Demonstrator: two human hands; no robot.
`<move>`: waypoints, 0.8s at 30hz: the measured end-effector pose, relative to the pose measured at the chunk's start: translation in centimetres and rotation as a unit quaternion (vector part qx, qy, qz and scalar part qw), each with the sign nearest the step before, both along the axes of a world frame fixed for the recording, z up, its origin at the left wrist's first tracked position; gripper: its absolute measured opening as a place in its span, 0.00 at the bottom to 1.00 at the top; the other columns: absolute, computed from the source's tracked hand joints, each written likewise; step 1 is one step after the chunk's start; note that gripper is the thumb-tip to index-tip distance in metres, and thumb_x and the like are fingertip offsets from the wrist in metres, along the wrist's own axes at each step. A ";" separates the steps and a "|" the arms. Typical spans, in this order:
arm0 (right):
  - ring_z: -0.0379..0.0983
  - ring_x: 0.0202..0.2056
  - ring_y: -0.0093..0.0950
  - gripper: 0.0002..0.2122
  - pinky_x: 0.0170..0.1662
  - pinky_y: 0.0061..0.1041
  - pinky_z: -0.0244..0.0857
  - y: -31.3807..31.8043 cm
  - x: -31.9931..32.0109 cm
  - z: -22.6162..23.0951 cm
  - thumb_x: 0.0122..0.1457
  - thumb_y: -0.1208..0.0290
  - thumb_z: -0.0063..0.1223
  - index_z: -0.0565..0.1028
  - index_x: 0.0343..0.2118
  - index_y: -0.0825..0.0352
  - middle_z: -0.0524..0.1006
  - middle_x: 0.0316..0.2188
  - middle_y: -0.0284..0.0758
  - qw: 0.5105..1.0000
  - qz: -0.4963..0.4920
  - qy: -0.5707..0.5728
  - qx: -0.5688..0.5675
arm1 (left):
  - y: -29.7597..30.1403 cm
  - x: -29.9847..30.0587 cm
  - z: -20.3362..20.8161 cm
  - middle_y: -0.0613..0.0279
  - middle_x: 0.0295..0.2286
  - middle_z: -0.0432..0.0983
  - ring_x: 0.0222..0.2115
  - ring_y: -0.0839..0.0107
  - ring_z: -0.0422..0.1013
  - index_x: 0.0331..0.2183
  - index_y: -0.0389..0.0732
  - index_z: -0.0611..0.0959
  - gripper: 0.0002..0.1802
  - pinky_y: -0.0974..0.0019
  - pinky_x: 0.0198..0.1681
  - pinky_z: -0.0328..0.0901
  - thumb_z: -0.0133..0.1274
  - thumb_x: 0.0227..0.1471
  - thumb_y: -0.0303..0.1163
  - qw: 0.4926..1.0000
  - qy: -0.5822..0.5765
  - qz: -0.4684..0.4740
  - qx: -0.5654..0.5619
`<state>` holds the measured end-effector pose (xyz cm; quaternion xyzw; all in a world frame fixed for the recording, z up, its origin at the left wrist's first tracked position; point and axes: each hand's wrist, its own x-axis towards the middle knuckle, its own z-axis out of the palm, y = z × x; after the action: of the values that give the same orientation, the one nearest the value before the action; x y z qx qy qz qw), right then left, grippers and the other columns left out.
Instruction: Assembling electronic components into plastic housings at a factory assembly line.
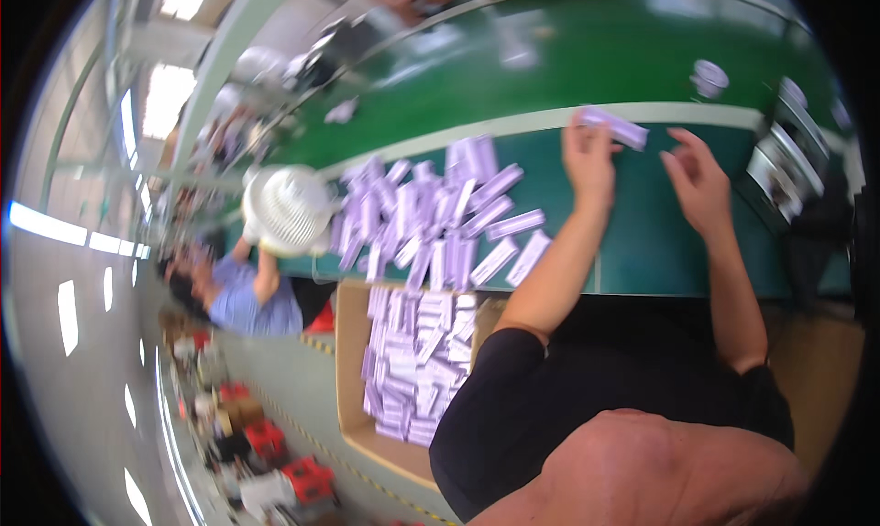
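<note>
My left hand grips one end of a slim lavender box above the green work surface. The box's free end points toward my right hand, which is apart from it. Thumb and fingers of that right hand are spread, with nothing between them. To the left of my left forearm lies a loose heap of similar lavender boxes. Motion blur softens the hands and the held box.
A cardboard carton full of lavender boxes stands below the table edge. A white fan is beside the heap. On the right is a dark-framed device; a white roll-like item sits on the green belt. A person in blue is at left.
</note>
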<state>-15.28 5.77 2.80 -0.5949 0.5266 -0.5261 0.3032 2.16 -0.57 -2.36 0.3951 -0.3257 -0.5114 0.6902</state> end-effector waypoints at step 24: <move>0.66 0.58 0.48 0.27 0.60 0.46 0.63 -16.3 -4.9 -4.2 0.53 0.66 0.63 0.75 0.58 0.51 0.69 0.56 0.45 0.912 -0.284 0.292 0.042 | -0.7 1.6 -0.4 0.63 0.39 0.76 0.35 0.74 0.74 0.60 0.38 0.68 0.28 0.70 0.34 0.73 0.58 0.63 0.32 0.997 0.067 0.026 0.039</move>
<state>-20.13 -10.48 -1.44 -0.5340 0.7601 -0.3702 -0.0016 3.75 -1.29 -2.74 0.3954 -0.2482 -0.5309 0.7072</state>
